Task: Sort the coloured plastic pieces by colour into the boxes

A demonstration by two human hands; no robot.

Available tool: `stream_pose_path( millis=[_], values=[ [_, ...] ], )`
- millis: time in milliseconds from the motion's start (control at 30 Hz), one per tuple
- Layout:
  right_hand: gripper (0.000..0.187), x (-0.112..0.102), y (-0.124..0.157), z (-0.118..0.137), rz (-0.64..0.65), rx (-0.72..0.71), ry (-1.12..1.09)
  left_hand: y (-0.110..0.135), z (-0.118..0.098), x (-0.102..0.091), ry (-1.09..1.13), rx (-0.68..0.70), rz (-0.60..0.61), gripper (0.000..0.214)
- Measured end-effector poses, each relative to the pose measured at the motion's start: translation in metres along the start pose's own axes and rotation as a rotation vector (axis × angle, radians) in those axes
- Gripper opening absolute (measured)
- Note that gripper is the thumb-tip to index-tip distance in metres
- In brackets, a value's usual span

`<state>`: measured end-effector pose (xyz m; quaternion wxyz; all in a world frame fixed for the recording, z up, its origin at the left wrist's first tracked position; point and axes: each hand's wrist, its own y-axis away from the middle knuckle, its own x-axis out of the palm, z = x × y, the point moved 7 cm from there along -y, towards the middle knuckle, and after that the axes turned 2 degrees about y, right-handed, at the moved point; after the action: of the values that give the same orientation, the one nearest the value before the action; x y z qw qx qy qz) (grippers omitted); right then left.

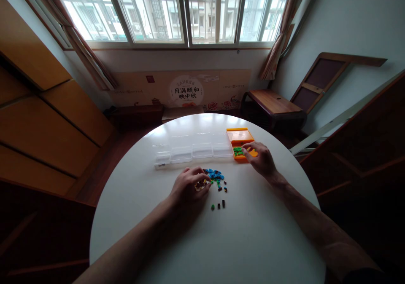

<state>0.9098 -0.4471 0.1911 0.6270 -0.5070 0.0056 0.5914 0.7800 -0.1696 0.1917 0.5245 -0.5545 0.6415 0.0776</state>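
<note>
The pile of small bricks point(216, 174), mostly blue with some green and brown, lies near the middle of the round white tabletop point(253, 233), partly hidden from me by the person's left hand point(187, 183). Those fingers curl in, tips close together at the pile's edge, though I can't tell whether they pinch a piece. Just nearer the person sit one green piece point(213, 207) and two dark pieces point(223, 203). The right hand point(264, 161) reaches over an open orange case point(241, 159), its thumb and forefinger narrowly apart by the green bricks point(237, 151) inside; whether they hold one, I can't make out. Left of the case runs a row of clear compartments point(202, 151), and beyond the tabletop stands a low wooden bench point(274, 103) under the window point(209, 12)
</note>
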Motion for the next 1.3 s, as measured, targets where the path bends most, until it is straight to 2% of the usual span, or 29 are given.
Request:
stream_pose_path(
  millis=[67, 167, 400, 733, 833, 933, 1067, 1167, 1300],
  values=[
    [0.013, 0.001, 0.0, -0.013, -0.008, 0.065, 0.017, 0.0, -0.001, 0.002, -0.022, 0.001, 0.024, 0.007],
    [0.017, 0.005, 0.002, -0.014, 0.002, 0.084, 0.004, 0.001, -0.001, 0.002, -0.044, -0.015, 0.024, 0.008],
    [0.017, 0.014, 0.006, 0.018, 0.054, 0.002, -0.044, 0.002, -0.002, 0.008, -0.084, -0.045, -0.007, 0.011],
    [0.009, 0.02, 0.013, 0.049, 0.094, -0.121, -0.086, 0.002, -0.004, 0.013, -0.143, 0.029, -0.014, 0.015],
    [0.008, 0.02, 0.016, 0.063, 0.132, -0.228, -0.148, 0.001, -0.002, 0.011, -0.045, 0.0, -0.022, 0.016],
    [0.008, 0.022, 0.022, 0.087, 0.22, -0.397, -0.211, -0.001, 0.002, 0.008, 0.227, -0.1, -0.051, 0.021],
    [0.021, 0.022, 0.03, 0.112, 0.277, -0.573, -0.266, -0.003, 0.003, 0.009, 0.543, -0.232, -0.076, 0.032],
    [0.021, 0.022, 0.036, 0.119, 0.267, -0.638, -0.264, -0.005, 0.001, 0.016, 0.624, -0.282, -0.046, 0.036],
    [0.01, 0.02, 0.043, 0.121, 0.246, -0.701, -0.254, -0.006, -0.006, 0.02, 0.649, -0.272, -0.009, 0.035]
  ],
)
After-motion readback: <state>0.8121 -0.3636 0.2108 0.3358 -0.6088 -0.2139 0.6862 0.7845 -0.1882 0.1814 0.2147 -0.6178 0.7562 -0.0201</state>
